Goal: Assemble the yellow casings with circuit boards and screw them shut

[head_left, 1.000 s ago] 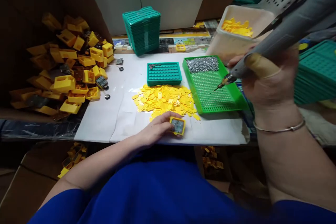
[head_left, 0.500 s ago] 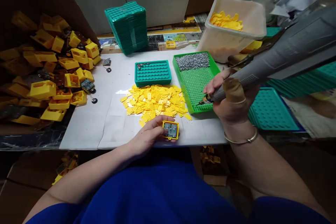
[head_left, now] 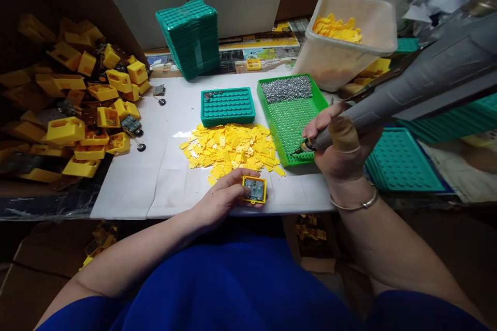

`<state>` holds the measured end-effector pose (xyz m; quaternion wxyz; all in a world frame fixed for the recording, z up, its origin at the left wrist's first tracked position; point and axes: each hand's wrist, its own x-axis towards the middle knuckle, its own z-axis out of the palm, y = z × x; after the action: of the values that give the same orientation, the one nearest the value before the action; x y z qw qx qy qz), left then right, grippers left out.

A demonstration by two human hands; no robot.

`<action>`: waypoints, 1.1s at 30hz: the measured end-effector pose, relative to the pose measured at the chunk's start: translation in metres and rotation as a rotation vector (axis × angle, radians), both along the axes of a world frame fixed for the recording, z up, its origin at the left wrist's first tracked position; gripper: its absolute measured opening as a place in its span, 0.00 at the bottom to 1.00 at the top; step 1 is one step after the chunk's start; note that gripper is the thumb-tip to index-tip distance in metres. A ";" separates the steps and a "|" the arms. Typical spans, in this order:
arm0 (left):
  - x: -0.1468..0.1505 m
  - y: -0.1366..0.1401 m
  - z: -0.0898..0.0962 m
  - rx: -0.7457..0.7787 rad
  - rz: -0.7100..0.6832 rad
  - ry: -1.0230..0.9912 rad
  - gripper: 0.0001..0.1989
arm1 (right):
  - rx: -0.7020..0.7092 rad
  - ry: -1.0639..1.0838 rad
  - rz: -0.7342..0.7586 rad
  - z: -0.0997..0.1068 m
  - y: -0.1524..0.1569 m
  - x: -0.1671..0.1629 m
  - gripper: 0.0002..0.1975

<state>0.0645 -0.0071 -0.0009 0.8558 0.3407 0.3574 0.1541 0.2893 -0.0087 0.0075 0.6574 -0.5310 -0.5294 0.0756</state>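
Near the table's front edge, my left hand (head_left: 227,197) is closed on a small yellow plastic case (head_left: 254,190) with a grey circuit board inside, its open side facing up. Wrapped round a grey electric screwdriver (head_left: 368,106) is my right hand (head_left: 337,139), with tan tape or a cover on one finger. The screwdriver's bit points down left, over the near end of a green tray (head_left: 289,121). Small silver screws (head_left: 287,89) fill that tray's far end. Just beyond my left hand lies a pile of flat yellow plastic pieces (head_left: 233,147).
A teal ridged tray (head_left: 227,106) holds a few small parts. Behind it stands a tall stack of teal trays (head_left: 190,41). Yellow cases (head_left: 66,132) heap up at left. A translucent bin (head_left: 345,57) stands at back right, with more teal trays (head_left: 407,160) below it.
The whole view has shifted very slightly. Both hands keep their holds on the yellow case and the electric screwdriver, with hardly any movement.
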 end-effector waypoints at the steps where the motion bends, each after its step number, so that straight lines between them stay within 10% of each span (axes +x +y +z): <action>1: 0.001 0.000 0.000 -0.002 0.007 0.003 0.18 | 0.004 0.017 0.011 0.003 0.000 0.000 0.18; 11: 0.010 -0.001 0.004 -0.065 0.077 0.047 0.16 | 0.020 0.395 0.298 0.051 -0.018 -0.046 0.21; 33: 0.012 -0.003 0.000 -0.062 0.093 0.007 0.13 | -0.172 0.347 0.424 0.029 -0.031 -0.080 0.22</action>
<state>0.0763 -0.0098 -0.0009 0.8565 0.2976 0.3807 0.1815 0.2094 -0.0398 0.0370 0.6603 -0.4411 -0.4998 0.3458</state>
